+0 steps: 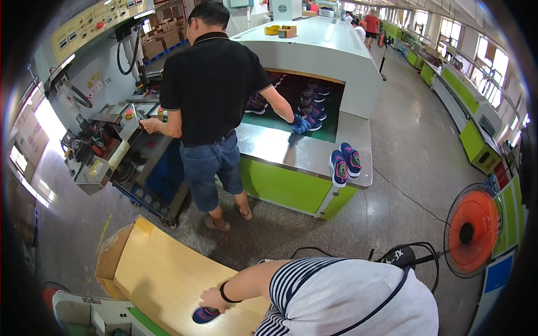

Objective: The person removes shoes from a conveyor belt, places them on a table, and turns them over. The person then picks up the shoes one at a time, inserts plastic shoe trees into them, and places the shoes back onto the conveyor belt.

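Observation:
My right arm, with a black band at the wrist, reaches left across the bottom of the view. At its end my right hand (214, 301) is closed on a dark blue and pink sneaker (203, 317), which is over a tan board (179, 274). The hand hides the upper part of the sneaker. My left hand is out of view. Farther off, a pair of similar sneakers (345, 163) stands on the metal corner of a large machine (314, 42). Inside its opening are several more sneakers (312, 101).
A co-worker in a black shirt (210, 92) stands ahead, a blue-gloved hand (301, 124) at the opening and the other at a control-panel machine (120, 120). An orange fan (473, 229) stands right, cables on the floor near it. Cardboard (112, 255) borders the board's left end.

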The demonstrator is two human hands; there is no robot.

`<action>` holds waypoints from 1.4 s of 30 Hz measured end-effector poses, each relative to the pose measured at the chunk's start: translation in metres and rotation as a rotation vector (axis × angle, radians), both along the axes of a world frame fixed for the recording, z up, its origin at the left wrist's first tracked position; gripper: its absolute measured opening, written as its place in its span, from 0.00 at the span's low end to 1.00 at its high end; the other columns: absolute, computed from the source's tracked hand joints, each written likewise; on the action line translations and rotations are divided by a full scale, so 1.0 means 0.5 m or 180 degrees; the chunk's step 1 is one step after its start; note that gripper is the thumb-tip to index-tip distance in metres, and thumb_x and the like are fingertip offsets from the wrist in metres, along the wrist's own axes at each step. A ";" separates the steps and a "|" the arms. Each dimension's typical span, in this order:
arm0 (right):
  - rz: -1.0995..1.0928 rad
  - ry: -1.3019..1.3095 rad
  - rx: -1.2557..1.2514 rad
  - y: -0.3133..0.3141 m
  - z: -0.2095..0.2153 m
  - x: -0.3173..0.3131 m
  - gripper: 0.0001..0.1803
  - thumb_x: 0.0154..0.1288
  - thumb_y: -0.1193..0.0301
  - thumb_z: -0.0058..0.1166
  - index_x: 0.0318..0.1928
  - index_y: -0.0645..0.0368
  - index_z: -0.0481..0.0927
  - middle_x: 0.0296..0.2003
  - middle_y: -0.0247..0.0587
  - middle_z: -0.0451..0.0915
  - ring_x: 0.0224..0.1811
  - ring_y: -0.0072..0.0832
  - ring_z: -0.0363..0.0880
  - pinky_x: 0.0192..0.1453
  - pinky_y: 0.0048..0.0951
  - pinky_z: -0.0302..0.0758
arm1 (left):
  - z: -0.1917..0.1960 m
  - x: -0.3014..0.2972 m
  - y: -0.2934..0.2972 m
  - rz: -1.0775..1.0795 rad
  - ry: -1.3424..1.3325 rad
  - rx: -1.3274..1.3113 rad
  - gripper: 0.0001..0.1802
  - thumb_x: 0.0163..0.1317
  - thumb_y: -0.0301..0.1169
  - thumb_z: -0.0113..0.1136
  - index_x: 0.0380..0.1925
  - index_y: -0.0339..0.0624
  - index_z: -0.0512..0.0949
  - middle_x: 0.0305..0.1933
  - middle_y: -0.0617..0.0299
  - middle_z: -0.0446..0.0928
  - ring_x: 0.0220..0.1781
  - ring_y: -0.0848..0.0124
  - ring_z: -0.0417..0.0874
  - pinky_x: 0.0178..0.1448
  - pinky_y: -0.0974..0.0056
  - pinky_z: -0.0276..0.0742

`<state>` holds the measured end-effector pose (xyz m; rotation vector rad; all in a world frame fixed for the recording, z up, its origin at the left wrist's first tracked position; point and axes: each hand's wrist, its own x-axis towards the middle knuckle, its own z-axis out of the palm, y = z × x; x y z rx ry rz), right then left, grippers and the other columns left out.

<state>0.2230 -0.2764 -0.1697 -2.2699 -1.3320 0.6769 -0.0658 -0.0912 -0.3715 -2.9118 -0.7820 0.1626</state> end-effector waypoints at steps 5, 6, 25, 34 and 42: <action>0.0679 0.0335 -0.0234 -0.015 -0.021 -0.127 0.57 0.40 0.52 0.79 0.67 0.62 0.62 0.54 0.57 0.73 0.59 0.54 0.72 0.56 0.49 0.78 | 0.013 -0.001 0.012 0.0055 0.0062 -0.0346 0.67 0.45 0.78 0.55 0.74 0.40 0.52 0.75 0.36 0.50 0.74 0.40 0.52 0.71 0.34 0.55; 0.0634 0.0379 -0.0233 -0.024 -0.020 -0.136 0.58 0.41 0.52 0.78 0.68 0.63 0.60 0.55 0.58 0.72 0.61 0.53 0.70 0.56 0.49 0.78 | 0.015 0.001 0.011 0.0049 0.0074 -0.0418 0.67 0.45 0.78 0.55 0.75 0.40 0.51 0.76 0.36 0.49 0.74 0.40 0.51 0.71 0.34 0.54; -0.0063 0.0679 -0.0058 -0.054 -0.032 -0.129 0.50 0.35 0.51 0.80 0.59 0.61 0.72 0.52 0.59 0.78 0.56 0.56 0.77 0.60 0.48 0.75 | 0.323 0.068 -0.173 0.0635 0.0381 -0.1758 0.74 0.44 0.70 0.68 0.79 0.43 0.38 0.82 0.35 0.30 0.82 0.37 0.31 0.78 0.32 0.41; -0.0163 0.0749 -0.0227 -0.051 -0.009 -0.140 0.47 0.41 0.48 0.77 0.61 0.52 0.72 0.56 0.56 0.75 0.62 0.55 0.71 0.64 0.50 0.72 | 0.375 -0.001 -0.171 0.1214 0.0034 -0.1977 0.68 0.48 0.65 0.70 0.80 0.53 0.41 0.83 0.43 0.28 0.84 0.45 0.29 0.80 0.35 0.32; -0.0004 0.0663 -0.0164 -0.055 -0.006 -0.133 0.48 0.41 0.47 0.76 0.60 0.61 0.73 0.55 0.58 0.75 0.61 0.53 0.71 0.67 0.46 0.70 | 0.374 -0.003 -0.174 0.1273 0.0119 -0.1982 0.69 0.48 0.70 0.65 0.80 0.55 0.38 0.84 0.45 0.26 0.85 0.48 0.26 0.80 0.35 0.28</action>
